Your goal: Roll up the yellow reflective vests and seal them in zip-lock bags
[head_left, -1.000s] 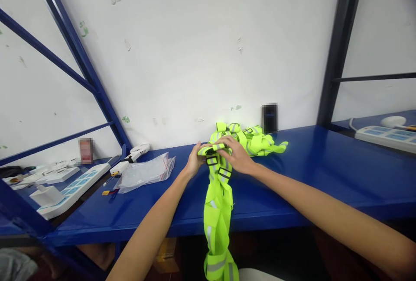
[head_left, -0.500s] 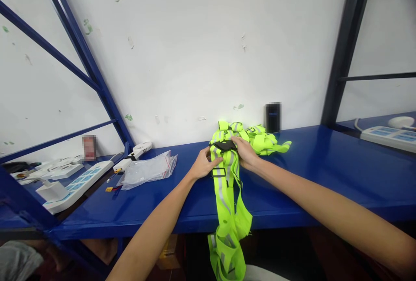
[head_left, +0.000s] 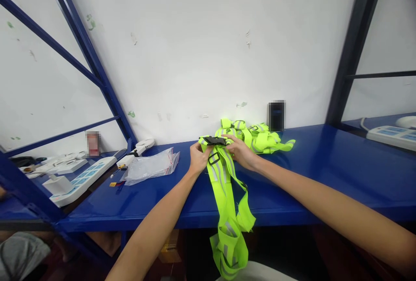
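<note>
My left hand (head_left: 199, 157) grips a neon-yellow reflective strap (head_left: 224, 190) at the left end of a black plastic buckle (head_left: 215, 140). At the buckle's right end, my right hand (head_left: 242, 153) has its fingers closed on the same strap. Both halves of the buckle look joined. Below it, a black slider (head_left: 214, 158) sits on the webbing, which hangs in loops over the table's front edge. Behind my hands lies a heap of similar yellow straps (head_left: 264, 138).
On the blue table (head_left: 312, 164), clear plastic bags (head_left: 151, 167) and a small white fan (head_left: 144, 145) lie to the left, beyond them a power strip (head_left: 86, 181). A dark box (head_left: 276, 116) stands by the wall. Another person's clothed knee (head_left: 24, 253) shows at lower left.
My hands have turned the buckle so it lies level, its left end shifted left. The slider below has tilted, and the view has shifted slightly.
</note>
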Available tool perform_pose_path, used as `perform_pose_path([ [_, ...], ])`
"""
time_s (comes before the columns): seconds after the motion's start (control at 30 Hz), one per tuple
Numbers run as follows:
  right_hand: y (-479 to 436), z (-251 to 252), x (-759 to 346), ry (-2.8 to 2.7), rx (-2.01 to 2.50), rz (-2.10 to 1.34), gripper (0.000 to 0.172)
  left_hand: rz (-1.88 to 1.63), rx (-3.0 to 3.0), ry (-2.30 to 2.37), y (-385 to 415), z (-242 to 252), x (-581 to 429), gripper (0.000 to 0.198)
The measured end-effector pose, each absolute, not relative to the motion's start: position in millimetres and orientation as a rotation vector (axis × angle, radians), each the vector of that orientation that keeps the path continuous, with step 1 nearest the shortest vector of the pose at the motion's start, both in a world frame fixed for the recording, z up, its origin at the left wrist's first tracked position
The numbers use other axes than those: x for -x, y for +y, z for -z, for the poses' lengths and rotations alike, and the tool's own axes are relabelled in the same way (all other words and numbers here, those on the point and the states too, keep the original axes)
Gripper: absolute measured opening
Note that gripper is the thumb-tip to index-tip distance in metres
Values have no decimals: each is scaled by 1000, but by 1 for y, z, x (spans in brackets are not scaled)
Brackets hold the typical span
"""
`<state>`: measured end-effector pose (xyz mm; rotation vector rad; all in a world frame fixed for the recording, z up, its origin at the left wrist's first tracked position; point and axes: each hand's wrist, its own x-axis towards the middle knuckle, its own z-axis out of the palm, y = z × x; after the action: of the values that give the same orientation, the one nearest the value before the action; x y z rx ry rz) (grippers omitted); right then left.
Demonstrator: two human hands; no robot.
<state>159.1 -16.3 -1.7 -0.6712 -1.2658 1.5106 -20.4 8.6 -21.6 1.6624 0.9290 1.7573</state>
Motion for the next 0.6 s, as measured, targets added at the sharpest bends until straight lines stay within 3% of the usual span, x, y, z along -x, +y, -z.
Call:
perform_pose_path([
  [0.1,-12,6,-158,-1288,699,-1432,67,-1731,-1718,918,6,20,20,30],
  [0.2,-6,11,-157,-1230,710,-1403,69,-1599,-1817,925,3,20,18,33],
  [0.33,-3,13,-160,-1302,662,-1175,62,-1425,-1890,901,1,26,14,35],
  [0.6,-9,14,-159,-1433,663,-691,37,-1496,-1677,808,-3,33,10,31],
])
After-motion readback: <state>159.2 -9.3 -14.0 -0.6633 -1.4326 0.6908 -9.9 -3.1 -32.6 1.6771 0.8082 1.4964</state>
